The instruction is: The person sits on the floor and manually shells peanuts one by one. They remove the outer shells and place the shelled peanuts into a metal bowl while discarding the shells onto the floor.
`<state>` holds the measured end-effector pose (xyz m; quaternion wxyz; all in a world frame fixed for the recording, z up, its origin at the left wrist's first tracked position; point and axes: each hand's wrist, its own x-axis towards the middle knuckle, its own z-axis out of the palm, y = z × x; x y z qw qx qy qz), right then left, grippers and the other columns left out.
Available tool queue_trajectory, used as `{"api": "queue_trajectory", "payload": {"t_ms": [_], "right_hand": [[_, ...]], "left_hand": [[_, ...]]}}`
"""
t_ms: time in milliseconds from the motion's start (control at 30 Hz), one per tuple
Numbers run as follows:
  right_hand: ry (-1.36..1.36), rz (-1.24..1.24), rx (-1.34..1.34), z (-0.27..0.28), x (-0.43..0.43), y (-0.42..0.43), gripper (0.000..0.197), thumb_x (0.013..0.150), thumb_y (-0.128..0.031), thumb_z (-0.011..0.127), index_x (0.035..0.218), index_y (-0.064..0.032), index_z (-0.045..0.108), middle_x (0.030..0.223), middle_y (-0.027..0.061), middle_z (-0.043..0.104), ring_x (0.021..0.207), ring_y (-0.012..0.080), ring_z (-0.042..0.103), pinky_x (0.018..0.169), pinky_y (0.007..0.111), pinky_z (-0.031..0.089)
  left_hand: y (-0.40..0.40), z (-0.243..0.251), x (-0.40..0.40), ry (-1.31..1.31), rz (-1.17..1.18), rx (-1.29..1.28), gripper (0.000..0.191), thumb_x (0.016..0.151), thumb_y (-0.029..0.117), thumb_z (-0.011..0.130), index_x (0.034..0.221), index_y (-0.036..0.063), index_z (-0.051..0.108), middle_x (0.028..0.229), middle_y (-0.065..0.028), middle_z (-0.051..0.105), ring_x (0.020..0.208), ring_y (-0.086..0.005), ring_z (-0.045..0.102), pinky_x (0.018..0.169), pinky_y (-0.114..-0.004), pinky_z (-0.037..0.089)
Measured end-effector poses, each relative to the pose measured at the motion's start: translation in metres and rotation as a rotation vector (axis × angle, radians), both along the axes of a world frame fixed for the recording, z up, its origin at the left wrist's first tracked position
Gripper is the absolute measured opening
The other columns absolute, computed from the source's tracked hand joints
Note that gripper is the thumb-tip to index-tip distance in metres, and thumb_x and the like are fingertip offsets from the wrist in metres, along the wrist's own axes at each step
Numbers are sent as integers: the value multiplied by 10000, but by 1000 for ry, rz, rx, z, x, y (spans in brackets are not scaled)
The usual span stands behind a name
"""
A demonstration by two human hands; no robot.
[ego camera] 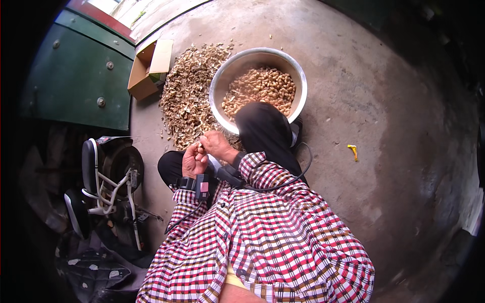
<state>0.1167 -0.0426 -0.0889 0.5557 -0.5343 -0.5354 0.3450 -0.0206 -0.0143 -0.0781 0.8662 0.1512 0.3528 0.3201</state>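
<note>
In front of my lap my left hand [194, 162] is turned palm up, its fingers curled around a small peanut [199, 145]. My right hand [218, 145] meets it from the side, thumb and fingers pinching at the same peanut. The fingers hide most of it. Just past both hands a heap of broken peanut shells [191, 91] spreads over the floor. Beside the heap stands a wide metal basin [302, 99], with many unshelled peanuts [271, 85] inside. My knee covers part of its near rim.
An open cardboard box [142, 84] sits beyond the heap, by a green metal panel [81, 72]. To the left is a white-framed wheeled vehicle with black seats [90, 166]. A yellow wrapper [353, 152] lies on the concrete floor [341, 102]. Cables run from both wrist devices.
</note>
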Motion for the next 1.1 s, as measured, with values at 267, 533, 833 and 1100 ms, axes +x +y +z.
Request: {"api": "queue_trajectory", "payload": {"t_ms": [267, 533, 833, 1100], "right_hand": [[344, 47, -298, -6, 8, 5, 232, 857, -172, 448, 715, 2, 505, 628, 78, 574, 477, 90, 547, 428, 236, 436], [741, 107, -489, -1, 10, 4, 189, 862, -196, 448, 815, -28, 522, 694, 65, 577, 526, 88, 548, 439, 205, 441], [798, 202, -611, 0, 35, -7, 243, 861, -239, 448, 933, -8, 478, 783, 92, 565, 631, 148, 566, 537, 251, 471], [444, 361, -483, 1, 29, -9, 259, 806, -179, 525, 958, 28, 559, 774, 64, 576, 637, 95, 538, 554, 220, 443]], "left_hand": [[0, 1, 5, 114, 45, 10, 73, 809, 120, 537, 753, 78, 520, 591, -22, 535, 408, -74, 411, 379, -229, 349], [-9, 7, -4, 183, 103, 100, 126, 801, 107, 568, 720, 120, 472, 522, 30, 412, 400, -66, 354, 369, -219, 308], [-13, 10, 11, 142, 106, -23, 125, 805, 150, 572, 728, 91, 493, 541, -8, 479, 388, -67, 377, 372, -221, 329], [-9, 4, 18, 207, -57, -19, 129, 848, 208, 526, 791, 92, 529, 556, 12, 490, 376, -35, 355, 369, -193, 320]]}}
